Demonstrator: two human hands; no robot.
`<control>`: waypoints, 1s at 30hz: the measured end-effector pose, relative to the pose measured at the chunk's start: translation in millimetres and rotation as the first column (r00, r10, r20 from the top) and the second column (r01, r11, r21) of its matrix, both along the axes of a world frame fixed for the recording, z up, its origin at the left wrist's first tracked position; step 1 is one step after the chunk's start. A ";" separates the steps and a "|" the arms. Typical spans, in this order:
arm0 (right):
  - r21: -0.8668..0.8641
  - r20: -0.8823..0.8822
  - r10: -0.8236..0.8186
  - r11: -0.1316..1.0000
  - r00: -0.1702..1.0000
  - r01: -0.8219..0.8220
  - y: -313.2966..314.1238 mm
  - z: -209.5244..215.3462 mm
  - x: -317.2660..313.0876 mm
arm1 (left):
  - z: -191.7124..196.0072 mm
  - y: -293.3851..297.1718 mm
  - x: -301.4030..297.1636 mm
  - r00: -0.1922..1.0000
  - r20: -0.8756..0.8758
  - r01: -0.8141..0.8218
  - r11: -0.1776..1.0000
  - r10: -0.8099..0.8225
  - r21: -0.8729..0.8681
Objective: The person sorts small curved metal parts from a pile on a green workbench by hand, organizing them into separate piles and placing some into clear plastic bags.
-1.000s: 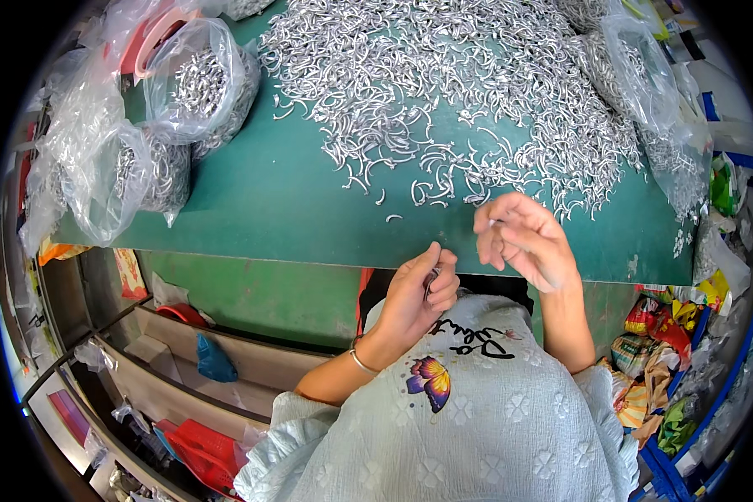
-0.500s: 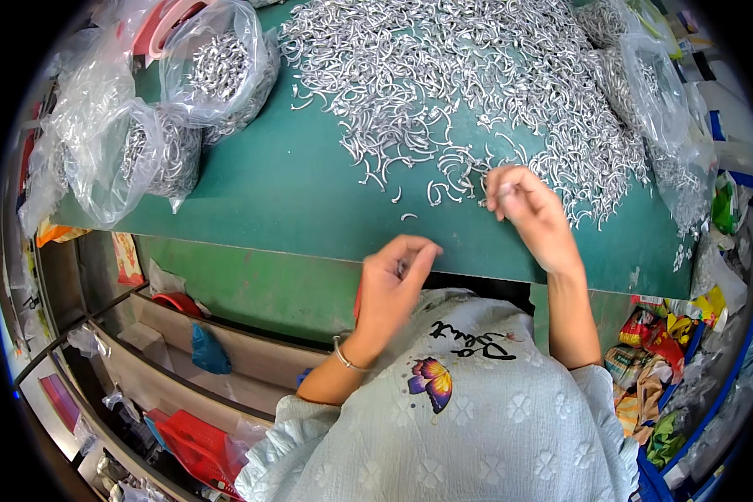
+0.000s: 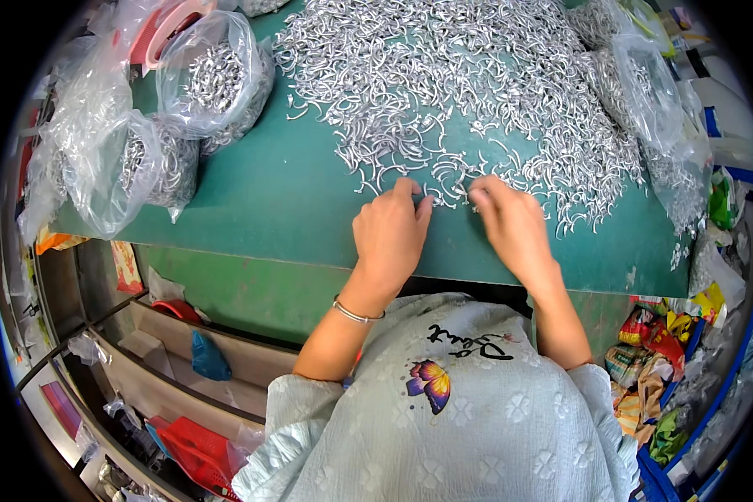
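A wide heap of small curved silver metal pieces (image 3: 477,67) covers the far and right parts of the green tabletop (image 3: 251,188). My left hand (image 3: 389,233), with a bracelet at its wrist, is at the near edge of the heap, its fingers curled and the thumb close to the forefinger. Just to the right, my right hand (image 3: 514,227) reaches in with thumb and fingertips drawn together among a few loose pieces. Some of these lie between the two hands. What either hand has in its fingers is hidden or too small to make out.
Clear plastic bags of metal pieces (image 3: 217,84) stand at the left, near a pink basket (image 3: 171,33). More filled bags (image 3: 657,100) line the right end. Below the table are a beige divided tray (image 3: 243,360), a red basket (image 3: 197,452) and colourful packages (image 3: 644,343).
My left hand has moved forward from the table's near edge to the heap. My right hand has come down onto the loose pieces, its fingers stretching forward and left.
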State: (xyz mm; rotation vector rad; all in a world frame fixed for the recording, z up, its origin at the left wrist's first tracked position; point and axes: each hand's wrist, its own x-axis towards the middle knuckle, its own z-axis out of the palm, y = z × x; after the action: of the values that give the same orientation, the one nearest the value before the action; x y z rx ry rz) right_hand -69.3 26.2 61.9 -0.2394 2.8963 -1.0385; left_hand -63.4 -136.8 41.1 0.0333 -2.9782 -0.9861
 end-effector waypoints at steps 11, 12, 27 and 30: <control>0.236 -0.214 0.217 0.958 0.953 -0.165 -7.3 -12.3 -26.4 | 3.0 3.3 -2.9 0.999 0.037 0.041 0.999 -0.041 -0.011; 0.209 -0.153 0.206 0.963 0.967 -0.172 0.3 -8.1 -22.5 | -1.0 1.1 -1.3 0.999 0.027 0.033 0.999 -0.032 -0.010; -0.060 0.032 0.189 0.981 0.982 -0.186 45.2 5.9 9.4 | 18.9 -8.9 22.6 0.996 0.089 -0.060 0.938 0.032 0.342; -0.498 0.369 -0.041 0.835 0.928 0.235 33.4 4.6 24.8 | 19.3 5.8 32.3 0.998 0.058 -0.011 0.891 -0.018 0.454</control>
State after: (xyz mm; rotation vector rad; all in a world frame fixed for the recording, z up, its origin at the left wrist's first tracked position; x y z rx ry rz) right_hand -44.5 59.6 66.4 0.1347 2.2800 -1.7103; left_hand -31.2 -131.0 60.4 0.0598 -2.7200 -1.6875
